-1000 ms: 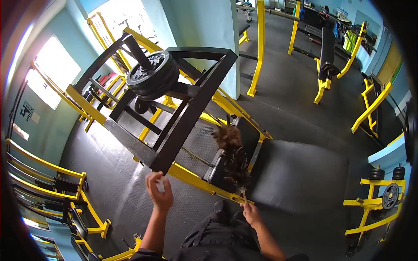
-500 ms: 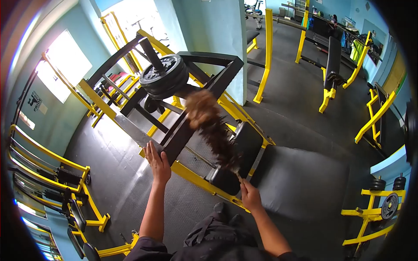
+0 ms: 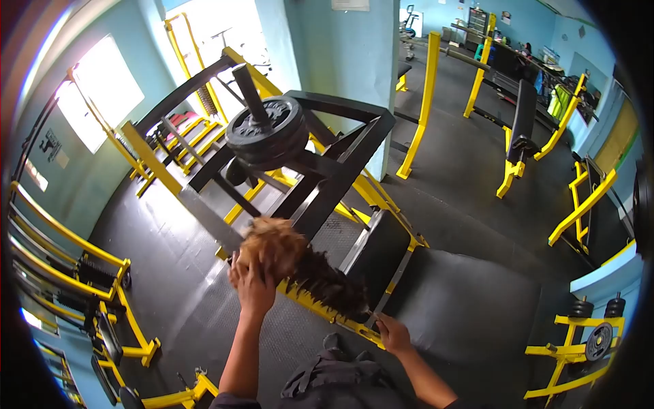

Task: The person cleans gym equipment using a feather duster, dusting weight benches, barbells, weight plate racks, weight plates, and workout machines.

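Note:
My right hand is closed around the thin handle of a feather duster, near its lower end. The duster has dark brown feathers along its length and a lighter brown tuft at the tip, and it slants up to the left. My left hand is open, its fingers spread at the light tuft and the near corner of a black-and-yellow weight machine. Whether its fingertips rest on the frame or the feathers I cannot tell. Black weight plates are stacked on the machine's peg, beyond the duster.
A black padded board lies right of the machine. A blue pillar stands behind it. To the right are an adjustable bench and a plate rack. Yellow-framed machines line the left side.
The duster's head has swung down and left, from above the machine's frame to my left hand. My view has shifted slightly, and my right hand still grips the handle.

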Demonstrator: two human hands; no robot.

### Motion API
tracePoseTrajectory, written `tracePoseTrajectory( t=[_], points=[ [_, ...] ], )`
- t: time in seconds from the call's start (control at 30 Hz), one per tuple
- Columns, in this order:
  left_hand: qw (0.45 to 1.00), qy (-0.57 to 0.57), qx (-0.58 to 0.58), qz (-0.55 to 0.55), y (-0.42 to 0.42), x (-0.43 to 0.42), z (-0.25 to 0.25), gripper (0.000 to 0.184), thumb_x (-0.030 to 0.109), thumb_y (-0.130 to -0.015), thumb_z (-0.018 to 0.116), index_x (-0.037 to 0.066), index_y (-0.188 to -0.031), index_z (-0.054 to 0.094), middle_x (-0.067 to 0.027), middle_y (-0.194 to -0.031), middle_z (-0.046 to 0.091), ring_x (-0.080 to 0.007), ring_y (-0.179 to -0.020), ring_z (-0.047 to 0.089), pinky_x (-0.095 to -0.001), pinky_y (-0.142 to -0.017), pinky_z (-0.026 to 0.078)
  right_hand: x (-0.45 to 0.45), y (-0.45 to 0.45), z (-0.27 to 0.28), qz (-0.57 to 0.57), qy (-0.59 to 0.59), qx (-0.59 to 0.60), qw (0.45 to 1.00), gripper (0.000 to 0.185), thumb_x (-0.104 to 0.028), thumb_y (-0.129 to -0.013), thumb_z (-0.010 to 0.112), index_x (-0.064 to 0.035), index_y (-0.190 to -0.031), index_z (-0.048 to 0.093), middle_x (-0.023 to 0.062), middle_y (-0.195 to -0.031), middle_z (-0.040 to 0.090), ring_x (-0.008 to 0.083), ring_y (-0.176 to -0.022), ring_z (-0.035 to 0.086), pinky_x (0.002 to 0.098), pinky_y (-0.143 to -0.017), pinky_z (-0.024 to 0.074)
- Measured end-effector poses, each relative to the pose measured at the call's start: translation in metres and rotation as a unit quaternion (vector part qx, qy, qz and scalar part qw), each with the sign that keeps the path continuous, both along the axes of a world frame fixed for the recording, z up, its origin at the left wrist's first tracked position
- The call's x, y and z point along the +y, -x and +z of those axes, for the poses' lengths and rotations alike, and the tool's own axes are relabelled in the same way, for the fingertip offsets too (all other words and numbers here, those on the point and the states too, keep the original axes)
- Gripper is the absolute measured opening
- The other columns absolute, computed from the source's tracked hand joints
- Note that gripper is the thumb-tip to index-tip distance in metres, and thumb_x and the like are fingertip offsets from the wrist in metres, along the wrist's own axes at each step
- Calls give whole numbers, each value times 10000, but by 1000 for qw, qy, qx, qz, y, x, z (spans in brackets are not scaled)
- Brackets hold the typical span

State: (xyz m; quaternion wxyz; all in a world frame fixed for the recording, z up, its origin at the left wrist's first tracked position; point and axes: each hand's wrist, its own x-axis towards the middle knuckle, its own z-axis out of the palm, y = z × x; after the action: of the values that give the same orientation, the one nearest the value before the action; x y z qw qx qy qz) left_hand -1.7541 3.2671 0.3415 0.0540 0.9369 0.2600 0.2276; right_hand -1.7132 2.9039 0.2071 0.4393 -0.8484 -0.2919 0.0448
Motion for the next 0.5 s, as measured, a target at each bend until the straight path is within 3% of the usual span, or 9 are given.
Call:
tracePoseTrajectory(
  t=[0.07,0.1,0.13,0.17,0.23,0.27,0.33,0.4,0.5],
  points=[
    [999,27,21,-6,-9,-3,34,489,252,-889,609,84,-1344,545,-210,-1372,461,-384,-1343,363,-519,-1131,189,21,2,-6,-121,-50,114,985,292,-153,-976,540,-19,-1228,606,205,-1126,668,388,-1055,637,364,-875,521],
    [997,57,48,1,-16,-2,43,454,254,-870,633,90,-1292,602,-170,-1317,532,-351,-1294,434,-490,-1118,216,37,-1,-11,-134,-54,111,983,292,-153,-976,540,-19,-1228,606,205,-1126,668,388,-1055,637,364,-875,521],
    [998,12,38,-40,-26,4,42,420,289,-852,662,85,-1220,653,-157,-1236,590,-324,-1204,520,-444,-1086,285,53,-6,-16,-168,-102,99,975,296,-152,-977,542,-20,-1235,600,205,-1123,671,378,-1058,642,359,-878,519],
    [998,14,35,-49,-41,7,44,420,289,-852,662,85,-1220,653,-157,-1236,590,-324,-1204,520,-444,-1086,285,63,-13,-21,-199,-148,87,965,300,-151,-978,544,-21,-1243,595,204,-1120,674,368,-1061,647,355,-881,516],
    [971,143,101,-160,-70,8,53,471,311,-866,646,75,-1272,612,-177,-1252,573,-358,-1152,557,-455,-1012,375,69,-34,-17,-179,-96,105,974,290,-155,-992,522,-16,-1234,599,205,-1110,680,331,-1065,661,351,-891,511],
    [970,81,108,-201,-84,9,47,571,328,-879,637,59,-1368,517,-205,-1264,560,-379,-1075,592,-432,-948,445,71,-50,-19,-155,-73,69,983,294,-158,-995,519,-18,-1242,597,205,-1107,681,313,-1069,664,341,-890,509],
    [967,66,139,-204,-113,5,43,617,329,-888,628,56,-1412,451,-216,-1265,554,-381,-1078,591,-440,-944,455,81,-83,-11,-134,-52,36,989,299,-161,-998,516,-21,-1250,595,205,-1105,682,294,-1072,667,331,-889,506],
    [958,75,186,-205,-139,9,36,679,310,-923,590,58,-1490,313,-262,-1277,530,-402,-1101,580,-457,-940,473,92,-127,4,-276,-61,83,956,294,-179,-996,523,-25,-1231,608,212,-1070,681,293,-1015,686,330,-835,520],
    [958,110,156,-212,-146,7,34,633,269,-943,565,51,-1484,319,-286,-1288,512,-432,-1114,569,-471,-942,477,94,-188,19,-272,-97,164,943,311,-220,-996,528,-20,-1217,617,236,-1029,676,326,-992,685,357,-797,523]
  ],
)
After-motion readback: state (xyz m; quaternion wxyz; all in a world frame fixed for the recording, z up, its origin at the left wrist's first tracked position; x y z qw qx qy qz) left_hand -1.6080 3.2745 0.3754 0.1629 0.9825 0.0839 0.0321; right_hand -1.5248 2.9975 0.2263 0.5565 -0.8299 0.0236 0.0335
